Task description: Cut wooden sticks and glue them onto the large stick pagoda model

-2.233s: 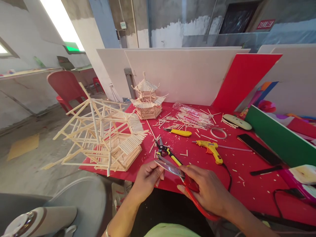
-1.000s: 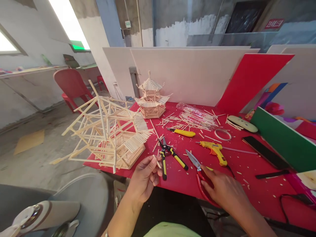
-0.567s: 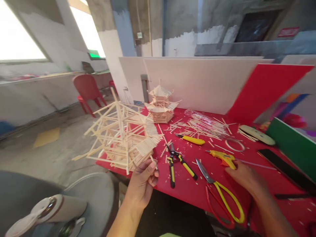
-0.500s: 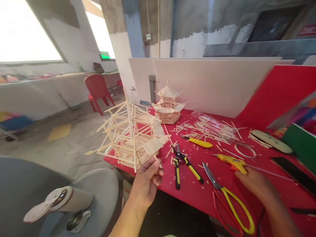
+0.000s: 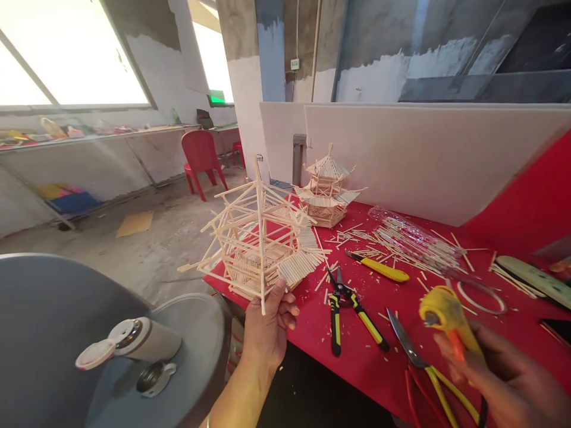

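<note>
An unfinished stick pavilion (image 5: 263,238) stands at the table's near left corner, with a slatted roof panel on its right side. My left hand (image 5: 270,321) is closed on its lower front edge, thumb over the sticks. Raised above the table at the right, my right hand (image 5: 499,368) grips a yellow glue gun (image 5: 450,315), its nozzle towards the left. Black-and-yellow pruning shears (image 5: 343,297), a yellow utility knife (image 5: 381,267) and red-and-yellow scissors (image 5: 413,351) lie between the hands.
A finished-looking two-tier stick pagoda (image 5: 328,190) stands behind. Loose sticks and a plastic bag (image 5: 414,238) of sticks lie beside a tape roll (image 5: 482,296). On a grey stool (image 5: 200,333) at the left are an open bottle (image 5: 154,340) and its cup (image 5: 154,377).
My right hand has lifted the glue gun off the table and turned it. The view has swung left, and my left hand stays at the pavilion's lower edge.
</note>
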Demonstrator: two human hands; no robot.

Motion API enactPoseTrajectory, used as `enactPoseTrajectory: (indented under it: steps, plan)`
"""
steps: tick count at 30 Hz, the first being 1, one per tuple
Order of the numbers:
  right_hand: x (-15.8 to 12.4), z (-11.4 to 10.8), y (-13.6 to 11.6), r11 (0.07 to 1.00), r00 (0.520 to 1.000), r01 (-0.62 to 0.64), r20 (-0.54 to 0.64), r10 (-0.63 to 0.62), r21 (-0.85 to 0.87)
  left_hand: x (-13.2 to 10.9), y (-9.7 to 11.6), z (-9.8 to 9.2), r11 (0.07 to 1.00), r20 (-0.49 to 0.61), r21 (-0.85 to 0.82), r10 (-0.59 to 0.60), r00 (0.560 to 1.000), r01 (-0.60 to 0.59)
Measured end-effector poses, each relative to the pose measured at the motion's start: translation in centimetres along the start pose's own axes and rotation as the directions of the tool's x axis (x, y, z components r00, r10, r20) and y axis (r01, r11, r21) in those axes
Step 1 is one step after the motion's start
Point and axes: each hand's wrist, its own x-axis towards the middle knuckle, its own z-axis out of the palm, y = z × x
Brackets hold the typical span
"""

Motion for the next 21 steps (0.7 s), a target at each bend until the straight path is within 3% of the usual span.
enactPoseTrajectory:
  steps: [3, 9, 12, 15, 18, 21]
  plan:
    - [-0.2, 2.1, -3.3, 0.96, 0.987, -0.117, 0.138, 0.083, 0.255, 0.1, -0.2, 0.3, 0.999, -0.028, 0.007, 0.036, 0.999, -0.036]
    - [0.3, 5.3, -7.2, 0.923, 0.985, 0.018, 0.151, -0.082, 0.385, 0.2, -0.2, 0.7, 0.998, -0.042, 0.035, 0.059, 0.997, -0.058]
    - [0.4, 6.3, -9.5, 0.955, 0.982, 0.125, 0.106, -0.159, 0.269, 0.2, 0.0, 0.7, 0.997, -0.046, 0.045, 0.058, 0.997, -0.056]
    - [1.0, 7.5, -11.8, 0.94, 0.935, 0.34, 0.089, -0.342, 0.037, 0.2, 0.2, 0.8, 0.997, -0.055, 0.051, 0.063, 0.997, -0.06]
    - [1.6, 8.8, -13.3, 0.8, 0.826, 0.547, 0.005, -0.563, -0.247, 0.2, 0.3, 0.8, 0.996, -0.053, 0.064, 0.073, 0.996, -0.069]
    - [2.2, 10.0, -14.0, 0.653, 0.719, 0.611, -0.033, -0.695, -0.448, 0.1, 0.5, 0.8, 0.995, -0.048, 0.081, 0.066, 0.997, -0.062]
